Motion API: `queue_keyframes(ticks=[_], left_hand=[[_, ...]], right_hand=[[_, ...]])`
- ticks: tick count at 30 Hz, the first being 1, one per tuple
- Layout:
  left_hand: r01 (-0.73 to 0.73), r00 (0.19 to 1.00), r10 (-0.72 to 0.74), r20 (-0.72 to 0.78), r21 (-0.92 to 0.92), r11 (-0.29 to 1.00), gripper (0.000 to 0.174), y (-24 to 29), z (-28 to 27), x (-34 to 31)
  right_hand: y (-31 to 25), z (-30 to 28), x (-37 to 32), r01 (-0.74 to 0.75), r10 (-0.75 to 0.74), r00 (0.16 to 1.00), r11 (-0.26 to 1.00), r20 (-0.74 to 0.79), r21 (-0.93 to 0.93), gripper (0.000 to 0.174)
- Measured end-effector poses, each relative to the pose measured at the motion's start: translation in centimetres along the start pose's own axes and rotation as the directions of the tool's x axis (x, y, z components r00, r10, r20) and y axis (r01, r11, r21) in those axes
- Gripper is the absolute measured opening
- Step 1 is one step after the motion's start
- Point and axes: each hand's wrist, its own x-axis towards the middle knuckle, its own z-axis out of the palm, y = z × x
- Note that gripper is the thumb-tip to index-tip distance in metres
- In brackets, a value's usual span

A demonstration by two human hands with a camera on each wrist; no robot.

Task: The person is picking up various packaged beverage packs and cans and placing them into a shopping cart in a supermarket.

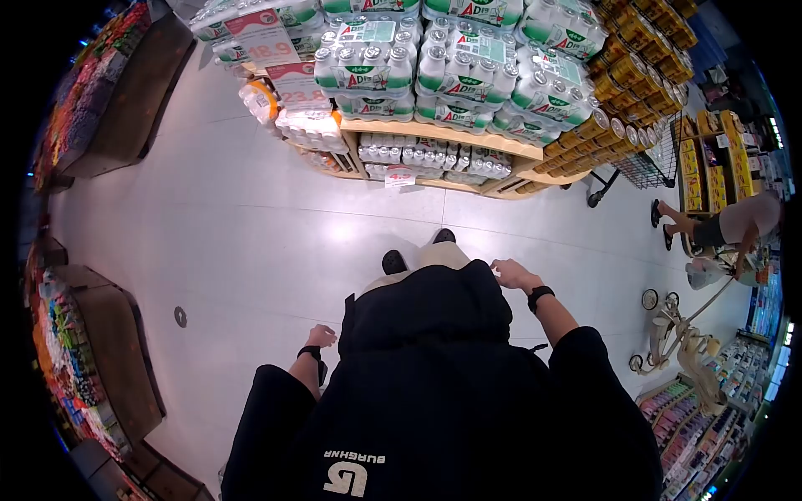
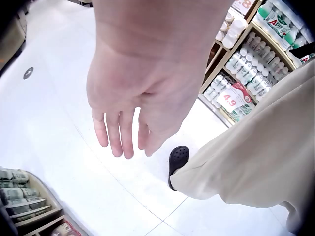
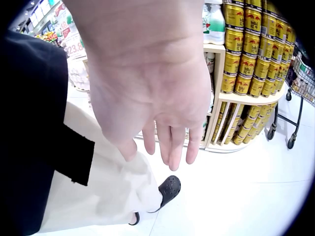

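My left hand [image 1: 321, 336] hangs beside the body over the pale floor, its fingers relaxed and nothing in them. In the left wrist view that hand [image 2: 140, 105] points down past a black clog [image 2: 178, 162]. On the other side, my right hand [image 1: 515, 275] hangs near the dark top, and the right wrist view shows the hand [image 3: 152, 103] with loose, slightly spread fingers and nothing held. Ahead stands a wooden shelf display [image 1: 451, 137] stacked with shrink-wrapped packs of white bottles [image 1: 365, 63]. Gold drink cans [image 1: 589, 134] fill its right end.
A shopping cart [image 1: 660, 154] stands right of the display. Further right are a person in sandals [image 1: 739, 230] and a stroller [image 1: 677, 334]. Dark produce stands [image 1: 109, 351] line the left side. Price signs [image 1: 401, 176] hang on the display. A round floor fitting [image 1: 180, 316] lies at left.
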Motion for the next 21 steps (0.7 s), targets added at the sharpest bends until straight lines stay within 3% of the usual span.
queue_keyframes(ticks=[2,3,5,10,13,15,16,19,21], left_hand=[[0.001,1.0,-0.005,-0.025,-0.16,0.987,0.02,2.8,-1.0,-0.3],[-0.095,0.994,0.082,-0.069,-0.211,0.973,0.017,2.3,-0.4,1.7],[-0.196,0.954,0.158,-0.254,-0.128,0.972,0.021,4.9,-0.8,3.1],[-0.464,0.782,0.48,-0.397,0.144,0.874,0.035,14.0,-1.6,5.6],[-0.488,0.818,0.493,-0.297,0.096,0.868,0.024,19.8,-0.6,6.2],[-0.366,0.916,0.361,-0.175,0.0,0.93,0.018,24.4,0.4,4.8],[-0.374,0.917,0.373,-0.143,0.022,0.927,0.016,25.6,1.4,5.1],[-0.563,0.745,0.645,-0.174,0.357,0.746,0.029,28.5,4.8,5.7],[-0.657,0.67,0.733,-0.115,0.367,0.658,0.035,31.3,6.9,5.3]], right_hand=[[1.7,0.3,0.0,0.026,-0.027,0.997,0.999,-0.067,-0.019,0.045],[2.7,0.5,0.1,0.037,-0.04,0.994,0.999,-0.1,-0.029,0.044],[3.5,0.2,-0.2,0.016,-0.018,0.987,1.0,-0.161,-0.016,0.043],[3.9,-1.2,-2.2,0.041,-0.015,0.963,0.995,-0.27,0.092,0.039],[5.4,-0.6,-3.9,0.092,-0.044,0.955,0.984,-0.294,0.152,0.04],[7.7,0.7,-5.5,0.118,-0.038,0.944,0.967,-0.329,0.226,0.04],[9.0,1.5,-6.8,0.138,-0.043,0.932,0.96,-0.359,0.243,0.038],[13.9,3.7,-11.0,0.212,-0.05,0.915,0.904,-0.4,0.372,0.027],[18.7,5.2,-12.9,0.256,-0.047,0.857,0.903,-0.513,0.345,0.017]])
